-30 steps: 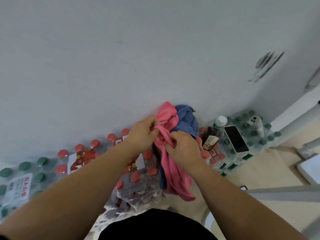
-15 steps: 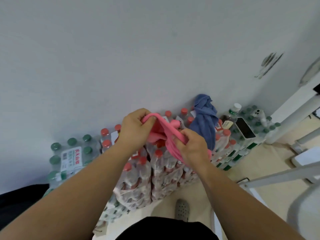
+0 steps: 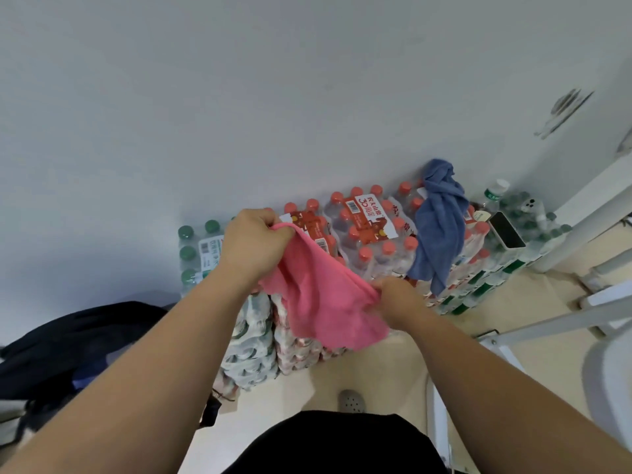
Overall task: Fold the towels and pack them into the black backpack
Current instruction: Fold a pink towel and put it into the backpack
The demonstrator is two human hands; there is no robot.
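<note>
Only the one head view to go on, looking down past both forearms. The left hand point(image 3: 254, 242) is pinched closed on one upper corner of the pink towel point(image 3: 321, 295), and the right hand point(image 3: 398, 301) is closed on the edge lower down and nearer the body, so the cloth hangs in the air between them, in front of the stacked bottle packs point(image 3: 362, 234). It isn't flat yet; there's a sag and some bunching near the right hand. If I were doing this step, I'd walk the right hand along the edge until it finds the true corner, then pull both hands apart so the top edge goes taut before making any fold, otherwise you fold in wrinkles. The held edge runs diagonally, from upper left down to lower right, and that's the towel's long axis as far as I can judge; the rest drapes downward toward the floor. The blue towel point(image 3: 439, 224) is draped over the bottle packs to the right, untouched by either hand. A dark heap point(image 3: 68, 340) at the lower left is probably the black backpack, but I can't tell for sure.
</note>
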